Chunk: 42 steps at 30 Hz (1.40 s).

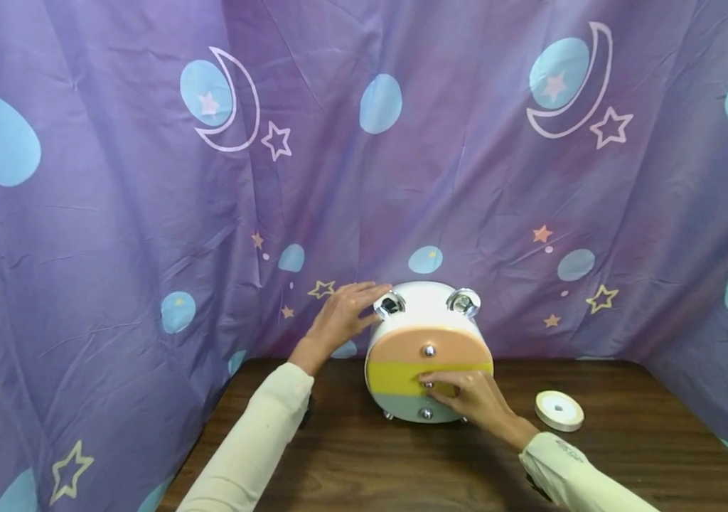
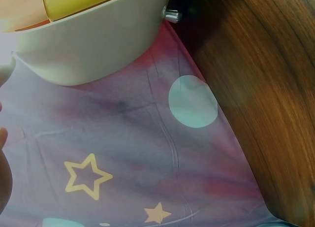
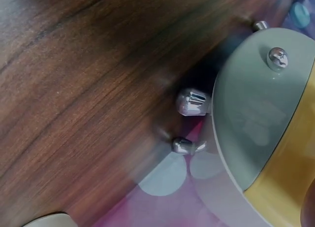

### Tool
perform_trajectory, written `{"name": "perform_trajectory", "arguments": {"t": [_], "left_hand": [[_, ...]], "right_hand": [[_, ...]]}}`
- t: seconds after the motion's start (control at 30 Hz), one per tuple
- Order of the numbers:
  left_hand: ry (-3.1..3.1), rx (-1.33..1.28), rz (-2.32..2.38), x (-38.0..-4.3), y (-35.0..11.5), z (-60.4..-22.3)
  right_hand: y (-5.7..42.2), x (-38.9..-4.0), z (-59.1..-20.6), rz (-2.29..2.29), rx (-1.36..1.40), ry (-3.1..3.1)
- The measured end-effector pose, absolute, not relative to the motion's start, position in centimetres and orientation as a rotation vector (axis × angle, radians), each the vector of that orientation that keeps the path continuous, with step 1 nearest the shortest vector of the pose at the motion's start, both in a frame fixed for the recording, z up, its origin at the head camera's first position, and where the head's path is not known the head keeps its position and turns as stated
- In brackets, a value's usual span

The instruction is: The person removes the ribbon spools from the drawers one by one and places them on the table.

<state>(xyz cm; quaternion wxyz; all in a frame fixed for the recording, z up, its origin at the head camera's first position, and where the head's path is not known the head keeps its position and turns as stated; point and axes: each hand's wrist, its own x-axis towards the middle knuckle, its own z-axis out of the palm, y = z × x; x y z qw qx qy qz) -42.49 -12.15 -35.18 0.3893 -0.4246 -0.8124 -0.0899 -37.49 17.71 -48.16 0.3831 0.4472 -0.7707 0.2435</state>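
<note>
A small white rounded drawer box [image 1: 424, 302] stands on the table, with an orange, a yellow and a grey-green drawer front, each bearing a silver knob. Two silver ring-shaped ears top it. My left hand [image 1: 346, 309] touches it beside the left ear [image 1: 389, 304], fingers fairly straight and thumb lower; only bits of its fingers [image 2: 5, 72] show in the left wrist view. Thumb and fingers of my right hand [image 1: 475, 400] pinch the middle knob [image 1: 429, 385] on the yellow drawer [image 1: 389, 378]. In the right wrist view the green drawer [image 3: 261, 109] shows close up.
A white round roll [image 1: 559, 411] lies on the dark wooden table [image 1: 364, 469], right of the box. Behind the box hangs a purple curtain [image 1: 466, 178] with moons and stars, close to the table's back edge. Silver feet [image 3: 192, 102] support the box.
</note>
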Motion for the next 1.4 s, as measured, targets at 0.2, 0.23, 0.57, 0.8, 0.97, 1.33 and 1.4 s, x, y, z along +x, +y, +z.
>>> {"name": "perform_trajectory", "arguments": {"t": [0.2,0.23,0.57,0.8,0.97,1.33,1.4], "left_hand": [[-2.066,-1.066,-0.223,-42.5,-12.0,-35.2],[-2.065,-1.065,-0.224,-42.5,-12.0,-35.3],[-2.072,-1.067,-0.229,-42.2,-12.1,-35.5],[-2.069,-1.065,-0.224,-42.3,-12.1,-35.4],[-2.051,-1.065,-0.214,-42.4,-12.1,-35.3],[-2.033,-1.074,-0.229,-42.4,-12.0,-35.4],[-2.030,-1.076,-0.234,-42.4,-12.0,-35.4]], "right_hand": [[17.7,-37.5,-48.0,0.606,1.144,-1.950],[17.7,-37.5,-48.0,0.604,1.146,-1.945],[17.6,-37.1,-48.0,0.535,1.171,-1.897],[17.9,-36.3,-47.9,0.501,1.201,-1.879],[17.9,-35.3,-47.5,0.497,1.251,-1.818],[18.2,-33.1,-47.6,0.513,1.291,-1.790],[18.1,-32.8,-47.5,0.517,1.303,-1.780]]}}
